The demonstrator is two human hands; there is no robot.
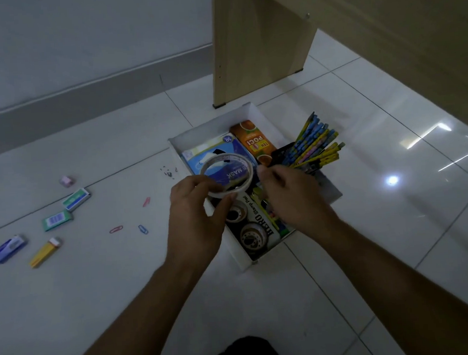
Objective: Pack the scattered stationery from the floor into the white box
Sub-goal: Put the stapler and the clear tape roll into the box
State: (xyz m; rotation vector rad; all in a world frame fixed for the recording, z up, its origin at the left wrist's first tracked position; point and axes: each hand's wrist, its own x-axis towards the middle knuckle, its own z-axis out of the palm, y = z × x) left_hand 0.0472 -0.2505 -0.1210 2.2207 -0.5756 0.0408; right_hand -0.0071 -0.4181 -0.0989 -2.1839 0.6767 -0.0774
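Note:
The white box (pixel 218 124) stands on the tiled floor in mid view. It holds a blue mask carton (pixel 220 156), an orange tea carton (pixel 254 141), a cup of pencils (pixel 315 144) and two tape rolls (pixel 252 237). My left hand (pixel 194 219) grips a thin clear tape ring (pixel 228 175) above the box. My right hand (pixel 289 193) hovers over the box's middle, fingers curled beside the ring; whether it touches the ring is unclear. On the floor at left lie a blue stapler (pixel 8 248), a yellow cutter (pixel 45 251), two green staple boxes (pixel 76 199), a pink eraser (pixel 67 180) and three paper clips (pixel 116 229).
A wooden furniture panel (pixel 256 42) stands right behind the box, with more of it at the upper right. A grey wall with a skirting board (pixel 83 104) runs along the back left. Small dark specks (pixel 168 172) lie on the tile left of the box.

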